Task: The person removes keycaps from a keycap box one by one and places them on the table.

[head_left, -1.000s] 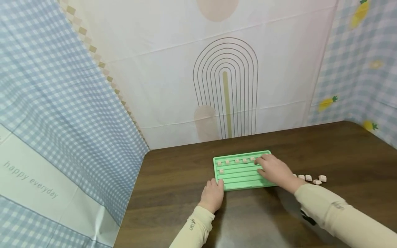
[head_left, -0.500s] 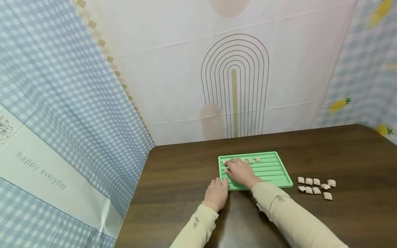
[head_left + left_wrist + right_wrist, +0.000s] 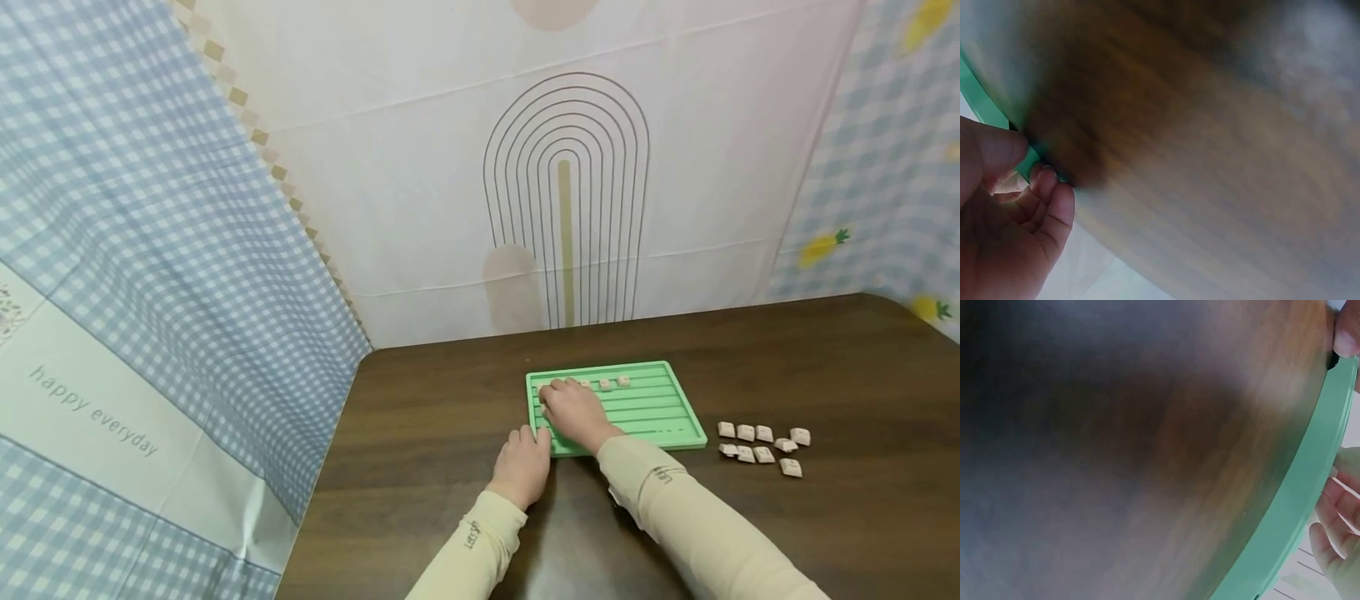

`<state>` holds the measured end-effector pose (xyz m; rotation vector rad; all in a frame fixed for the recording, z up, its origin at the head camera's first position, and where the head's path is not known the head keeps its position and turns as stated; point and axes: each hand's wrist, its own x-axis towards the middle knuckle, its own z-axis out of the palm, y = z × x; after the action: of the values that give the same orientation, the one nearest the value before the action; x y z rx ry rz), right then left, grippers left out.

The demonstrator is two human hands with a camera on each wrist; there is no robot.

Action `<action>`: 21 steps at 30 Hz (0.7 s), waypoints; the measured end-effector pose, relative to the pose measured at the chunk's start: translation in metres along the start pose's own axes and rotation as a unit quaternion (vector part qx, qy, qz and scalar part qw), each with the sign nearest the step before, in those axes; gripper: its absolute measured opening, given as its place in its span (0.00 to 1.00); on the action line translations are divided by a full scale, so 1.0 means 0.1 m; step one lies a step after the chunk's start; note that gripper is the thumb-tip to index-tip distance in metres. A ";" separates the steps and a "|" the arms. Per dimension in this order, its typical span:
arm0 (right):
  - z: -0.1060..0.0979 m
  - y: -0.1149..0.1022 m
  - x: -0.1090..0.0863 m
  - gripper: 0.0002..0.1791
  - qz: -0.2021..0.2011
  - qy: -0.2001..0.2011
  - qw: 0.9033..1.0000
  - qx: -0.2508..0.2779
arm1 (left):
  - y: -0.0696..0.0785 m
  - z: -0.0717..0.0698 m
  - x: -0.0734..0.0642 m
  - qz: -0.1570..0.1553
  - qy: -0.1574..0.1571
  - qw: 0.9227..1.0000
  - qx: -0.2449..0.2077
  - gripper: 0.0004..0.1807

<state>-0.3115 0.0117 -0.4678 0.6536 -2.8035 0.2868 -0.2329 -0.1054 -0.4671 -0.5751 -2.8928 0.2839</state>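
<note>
A light green tray (image 3: 660,412) with raised ridges lies on the dark wooden table, its top row bearing several pale keycaps (image 3: 624,381). My left hand (image 3: 521,465) grips the tray's near left corner, and in the left wrist view its thumb (image 3: 1000,148) and fingers close round the green edge. Over the left part of the tray is my right hand (image 3: 576,412), fingers bent and pointing down at the second row. It pinches what looks like a small keycap (image 3: 1334,470), mostly hidden by the fingertips in the right wrist view.
To the right of the tray, several loose keycaps (image 3: 763,433) lie in two rough rows on the table (image 3: 840,533). A printed cloth (image 3: 420,208) hangs behind the table, with blue checked cloth (image 3: 187,250) at the left.
My right hand has moved left across the tray, from the end of the top row to the left side, then barely shifts. The left hand keeps the corner. The view has shifted slightly.
</note>
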 end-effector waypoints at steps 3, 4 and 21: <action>-0.01 0.00 -0.01 0.05 0.002 0.004 1.000 0.002 | 0.00 -0.02 0.00 -0.004 -0.006 1.000 -0.005 0.05; -0.02 0.01 -0.02 0.06 0.004 0.005 1.000 0.007 | 0.00 -0.03 0.00 -0.005 -0.007 1.000 -0.008 0.05; -0.90 0.93 -0.75 0.06 -0.030 0.035 0.999 -0.009 | 0.00 0.06 0.00 -0.005 -0.003 1.000 -0.017 0.11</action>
<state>-0.2713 0.1458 -0.4162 0.7087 -2.7108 0.2662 -0.2339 -0.1059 -0.4728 -0.5665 -2.9098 0.2351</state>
